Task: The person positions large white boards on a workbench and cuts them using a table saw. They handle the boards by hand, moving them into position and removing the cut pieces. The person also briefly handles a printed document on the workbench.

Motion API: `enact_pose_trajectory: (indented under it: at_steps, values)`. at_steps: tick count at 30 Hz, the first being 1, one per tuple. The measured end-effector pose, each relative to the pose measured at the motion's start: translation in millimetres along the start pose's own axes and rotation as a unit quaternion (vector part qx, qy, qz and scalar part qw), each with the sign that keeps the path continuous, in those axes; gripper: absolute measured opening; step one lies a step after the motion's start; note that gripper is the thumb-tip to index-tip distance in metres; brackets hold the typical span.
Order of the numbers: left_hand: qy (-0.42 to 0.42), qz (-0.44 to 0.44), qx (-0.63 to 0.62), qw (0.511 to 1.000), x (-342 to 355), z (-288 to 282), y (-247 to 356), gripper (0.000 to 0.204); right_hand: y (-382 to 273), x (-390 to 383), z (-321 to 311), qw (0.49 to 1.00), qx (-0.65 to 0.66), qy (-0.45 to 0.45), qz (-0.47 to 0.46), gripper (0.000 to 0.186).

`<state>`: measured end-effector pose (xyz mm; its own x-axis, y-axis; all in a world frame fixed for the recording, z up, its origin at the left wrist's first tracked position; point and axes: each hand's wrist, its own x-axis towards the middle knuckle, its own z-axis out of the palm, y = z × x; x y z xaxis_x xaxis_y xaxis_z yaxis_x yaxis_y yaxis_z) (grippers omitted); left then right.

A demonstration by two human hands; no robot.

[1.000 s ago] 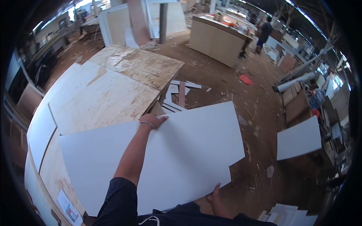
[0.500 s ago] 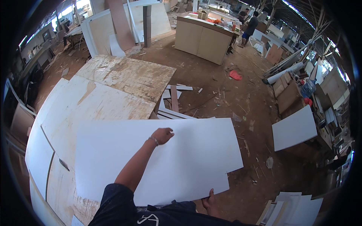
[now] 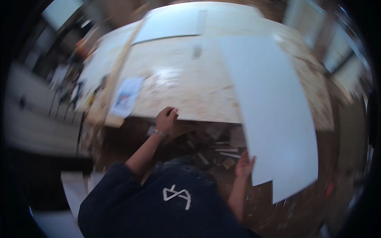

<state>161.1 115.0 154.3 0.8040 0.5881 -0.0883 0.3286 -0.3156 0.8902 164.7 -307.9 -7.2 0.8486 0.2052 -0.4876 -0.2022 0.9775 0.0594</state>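
A long white panel lies over the right part of the worktable, its notched near end sticking out past the table's edge. My right hand grips the panel's left edge close to the notch, thumb on top and the other fingers partly hidden. Just off the table's near edge, my left hand is closed with its fingers curled in. Whether something small is pinched there cannot be made out.
A smaller white board lies at the table's far side. On the left are a wooden strip, a printed sheet and blurred tools. Offcuts litter the floor under the table; white pieces stand at lower left.
My view has swung left toward the table and its tools, and the panel now points away from me on the right. My right hand still holds its edge; my left hand has come off above it.
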Motion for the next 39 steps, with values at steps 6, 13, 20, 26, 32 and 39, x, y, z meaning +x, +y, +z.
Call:
enact_pose_trajectory:
  at_steps: [6,13,20,26,32,39]
  values:
    - [0.352,-0.274,-0.176,0.877,-61,-148,-168,0.032,10,50,59,0.918,-0.383,0.098,-0.008,0.048]
    - [0.187,-0.432,-0.468,0.748,16,-216,-197,0.066,171,28,80,0.756,-0.634,0.04,0.155,0.035]
    - [0.081,-0.345,-0.314,0.881,57,-217,-243,0.044,364,15,52,0.608,-0.759,0.006,0.231,0.028]
    - [0.038,-0.185,-0.247,0.95,63,-315,-195,0.033,441,-3,63,0.5,-0.81,-0.023,0.305,0.027]
    - [0.086,-0.007,-0.114,0.99,171,-482,-158,0.029,457,44,148,0.327,-0.863,-0.009,0.385,0.035]
    - [0.154,-0.096,-0.262,0.948,352,-558,-198,0.036,445,156,318,0.508,-0.846,-0.106,0.124,0.034]
